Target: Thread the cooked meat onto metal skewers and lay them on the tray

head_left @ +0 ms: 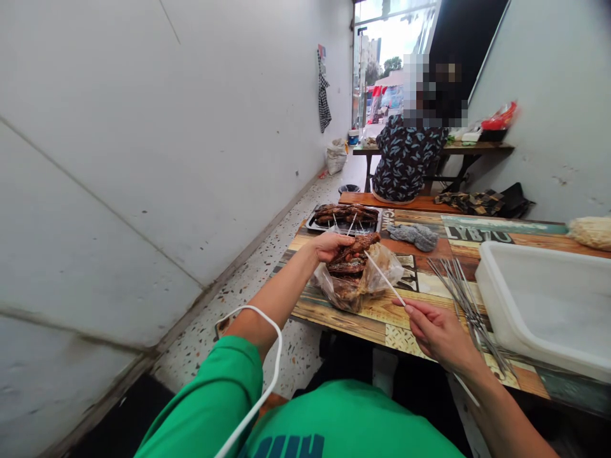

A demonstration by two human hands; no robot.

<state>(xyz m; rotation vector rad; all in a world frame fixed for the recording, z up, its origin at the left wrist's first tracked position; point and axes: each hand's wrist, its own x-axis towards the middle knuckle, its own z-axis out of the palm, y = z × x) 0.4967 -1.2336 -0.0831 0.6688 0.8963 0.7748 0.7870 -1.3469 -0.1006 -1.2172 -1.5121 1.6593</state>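
My left hand [333, 247] is closed on a piece of dark brown meat [366, 242], lifted just above an open plastic bag [384, 270]. More dark meat [344, 266] lies inside the bag. Between the fingers and thumb of my right hand [436, 332] is a thin metal skewer [386, 280]. The skewer slants up to the left, and its tip meets the meat; how deep it goes in cannot be made out. Behind the bag, a metal tray [310, 224] bears several pieces of meat [346, 213] with skewers sticking out.
Several loose skewers [465, 302] lie beside a white plastic tub [491, 299] at the right. A grey cloth [414, 236] rests on the patterned table [305, 305]. A person [405, 159] sits on a bench [372, 200] beyond it. A white cable [277, 356] loops over my left arm.
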